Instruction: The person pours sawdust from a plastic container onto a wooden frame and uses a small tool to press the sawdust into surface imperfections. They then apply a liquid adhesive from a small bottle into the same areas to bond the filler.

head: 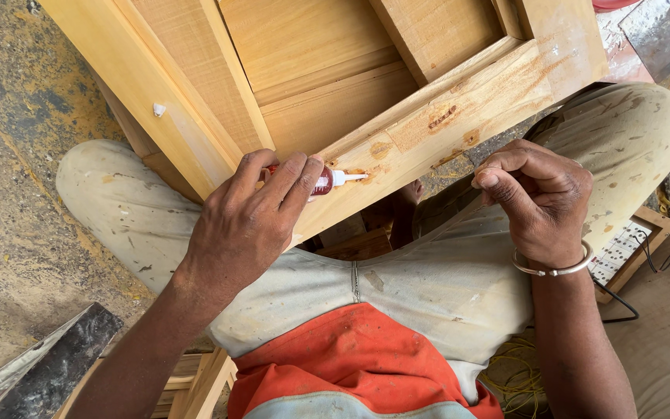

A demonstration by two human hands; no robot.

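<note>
Orange shirt nearest; left hand fingers closed round small glue bottle, nozzle at wooden frame joint, filled patches showing; right hand curled, empty, at frame edge.

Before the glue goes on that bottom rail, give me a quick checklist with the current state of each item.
1. Small red bottle gripped in the left hand: ok.
2. White nozzle aimed at the patched rail of the wooden frame: ok.
3. Nozzle tip touching the wood: cannot tell.
4. Right hand clear of the nozzle: ok, it rests curled at the rail's lower edge.
5. Frame steadied: ok, it lies across the person's knees.
6. Glue left in the bottle: cannot tell, fingers cover most of it.
</note>
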